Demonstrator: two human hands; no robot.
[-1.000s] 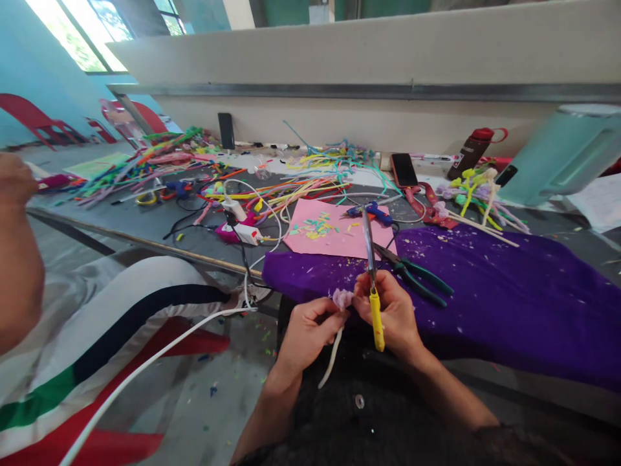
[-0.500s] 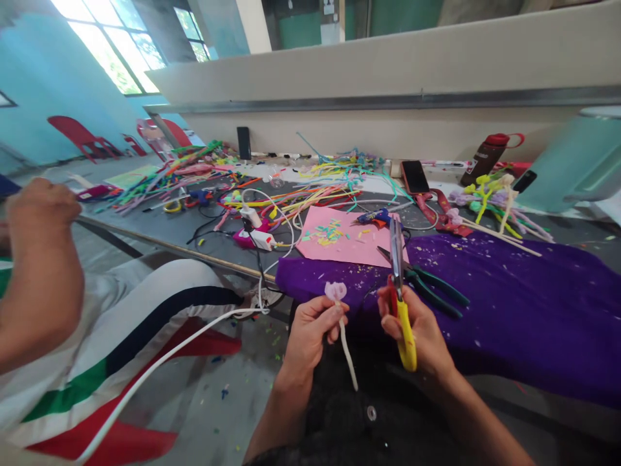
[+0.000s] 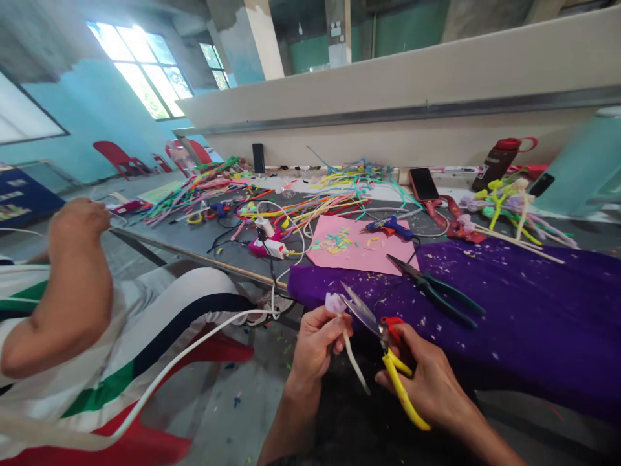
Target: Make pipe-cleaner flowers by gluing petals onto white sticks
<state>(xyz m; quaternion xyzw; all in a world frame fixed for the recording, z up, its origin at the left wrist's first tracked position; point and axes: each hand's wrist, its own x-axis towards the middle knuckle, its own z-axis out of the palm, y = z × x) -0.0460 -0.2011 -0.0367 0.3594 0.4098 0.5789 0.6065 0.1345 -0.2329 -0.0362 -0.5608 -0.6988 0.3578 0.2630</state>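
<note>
My left hand (image 3: 317,343) pinches a pale lilac pipe-cleaner flower (image 3: 336,303) by its white stem. My right hand (image 3: 427,382) grips yellow-handled scissors (image 3: 383,343), blades parted, tips just beside the flower at its 3 o'clock.

Yellow-handled scissors (image 3: 388,353) in my grip, lilac flower (image 3: 334,302) on white stem, purple cloth (image 3: 533,323), pink paper (image 3: 359,249), green-handled pliers (image 3: 436,291).

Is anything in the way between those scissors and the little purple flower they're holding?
Nothing visible. The right hand holds the scissors with blades open, tips right beside the purple flower that the left hand holds up by its white stem. Only open air lies between them.
</note>
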